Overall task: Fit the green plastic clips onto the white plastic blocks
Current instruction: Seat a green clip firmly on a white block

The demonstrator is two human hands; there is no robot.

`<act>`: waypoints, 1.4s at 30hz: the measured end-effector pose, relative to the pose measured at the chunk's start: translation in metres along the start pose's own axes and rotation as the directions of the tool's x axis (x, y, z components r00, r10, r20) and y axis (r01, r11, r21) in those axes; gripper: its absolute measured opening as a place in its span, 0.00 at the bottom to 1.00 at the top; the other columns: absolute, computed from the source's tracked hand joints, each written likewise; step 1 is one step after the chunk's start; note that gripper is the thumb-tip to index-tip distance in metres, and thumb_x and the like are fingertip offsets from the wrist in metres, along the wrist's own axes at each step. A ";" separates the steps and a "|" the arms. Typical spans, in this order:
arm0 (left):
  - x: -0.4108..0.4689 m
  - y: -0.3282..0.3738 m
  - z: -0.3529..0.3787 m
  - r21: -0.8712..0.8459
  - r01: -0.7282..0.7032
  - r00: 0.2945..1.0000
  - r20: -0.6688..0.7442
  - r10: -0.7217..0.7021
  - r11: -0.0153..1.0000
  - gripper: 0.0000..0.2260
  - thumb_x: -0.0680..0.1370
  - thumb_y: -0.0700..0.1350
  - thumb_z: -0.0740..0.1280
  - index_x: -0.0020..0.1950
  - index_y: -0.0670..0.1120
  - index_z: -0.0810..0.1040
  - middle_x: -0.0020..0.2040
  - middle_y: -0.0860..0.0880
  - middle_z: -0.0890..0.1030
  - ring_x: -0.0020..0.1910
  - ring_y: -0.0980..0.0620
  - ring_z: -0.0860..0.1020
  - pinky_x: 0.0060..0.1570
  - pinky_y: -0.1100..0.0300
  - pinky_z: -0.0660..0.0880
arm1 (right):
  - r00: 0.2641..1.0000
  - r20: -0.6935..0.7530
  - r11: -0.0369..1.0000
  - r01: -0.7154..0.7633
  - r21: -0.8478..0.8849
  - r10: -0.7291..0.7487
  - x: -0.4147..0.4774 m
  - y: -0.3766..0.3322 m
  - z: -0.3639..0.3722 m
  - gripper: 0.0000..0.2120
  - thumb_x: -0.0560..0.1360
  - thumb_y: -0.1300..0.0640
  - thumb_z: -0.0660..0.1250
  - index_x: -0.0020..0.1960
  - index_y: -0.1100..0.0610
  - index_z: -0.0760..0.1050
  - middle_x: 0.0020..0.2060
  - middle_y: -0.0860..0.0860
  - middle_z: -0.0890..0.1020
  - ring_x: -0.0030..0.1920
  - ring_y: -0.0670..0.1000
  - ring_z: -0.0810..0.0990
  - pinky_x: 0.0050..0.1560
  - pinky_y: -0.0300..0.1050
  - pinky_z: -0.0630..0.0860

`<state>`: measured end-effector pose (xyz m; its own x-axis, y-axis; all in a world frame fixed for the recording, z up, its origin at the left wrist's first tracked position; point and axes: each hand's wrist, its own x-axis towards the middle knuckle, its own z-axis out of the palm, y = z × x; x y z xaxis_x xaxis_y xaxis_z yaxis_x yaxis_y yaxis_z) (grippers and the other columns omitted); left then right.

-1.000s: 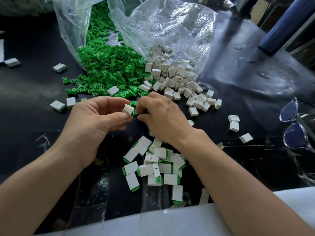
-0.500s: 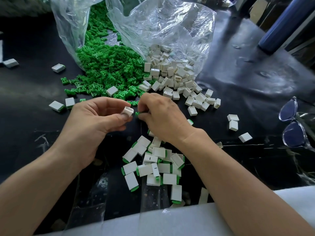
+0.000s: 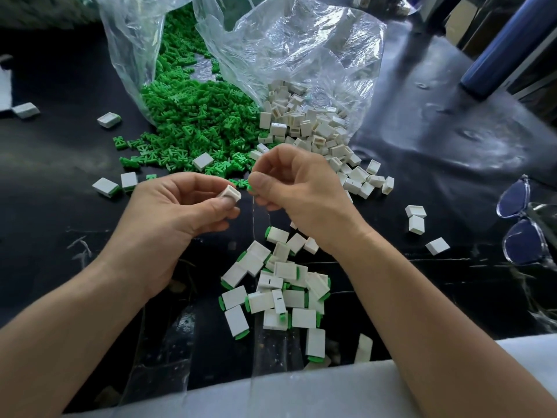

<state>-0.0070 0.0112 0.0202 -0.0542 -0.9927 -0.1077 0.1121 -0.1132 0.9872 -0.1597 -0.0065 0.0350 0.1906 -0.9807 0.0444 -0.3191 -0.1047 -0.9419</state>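
While the left fingers (image 3: 221, 205) are pinching an empty white block (image 3: 231, 194) and the right fingers (image 3: 262, 182) are pinching a green clip (image 3: 249, 188) just beside it, not yet inserted, finished blocks (image 3: 280, 285) are lying below them; a big clip heap (image 3: 193, 125) and block heap (image 3: 307, 128) are waiting beyond.

The black worktop (image 3: 60, 164) carried a heap of green clips (image 3: 193, 125); just right of that heap lay white blocks (image 3: 304, 128), nearer than it the fitted blocks (image 3: 280, 285), far right of it spectacles (image 3: 524, 245).
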 end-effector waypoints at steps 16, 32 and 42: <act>-0.001 0.000 0.000 0.034 0.000 1.000 0.024 -0.001 0.999 0.10 0.59 0.44 0.71 0.39 0.44 0.81 0.34 0.46 0.84 0.31 0.54 0.82 0.30 0.66 0.77 | 0.999 0.036 0.999 0.022 0.024 -0.023 -0.002 0.000 0.000 0.09 0.73 0.65 0.68 0.38 0.53 0.74 0.31 0.50 0.78 0.32 0.47 0.77 0.37 0.42 0.78; -0.005 0.002 0.004 0.184 -0.106 0.994 0.003 0.108 0.977 0.06 0.63 0.43 0.71 0.39 0.45 0.81 0.28 0.50 0.82 0.26 0.59 0.78 0.27 0.70 0.74 | 0.992 0.126 0.996 0.008 -0.086 0.003 -0.003 0.001 -0.001 0.10 0.74 0.63 0.66 0.37 0.51 0.74 0.30 0.49 0.77 0.32 0.46 0.76 0.38 0.43 0.77; -0.004 0.001 0.001 0.091 -0.013 0.998 0.059 0.008 0.996 0.08 0.64 0.44 0.68 0.39 0.41 0.80 0.33 0.45 0.83 0.28 0.53 0.80 0.26 0.66 0.75 | 0.990 0.136 0.966 0.059 -0.250 -0.026 -0.006 -0.003 0.001 0.14 0.77 0.59 0.63 0.34 0.48 0.69 0.30 0.48 0.75 0.35 0.49 0.74 0.44 0.53 0.76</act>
<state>-0.0080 0.0148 0.0217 -0.1119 -0.9894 -0.0926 0.0219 -0.0957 0.9952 -0.1590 -0.0005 0.0370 0.3230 -0.9461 0.0232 -0.5291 -0.2008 -0.8245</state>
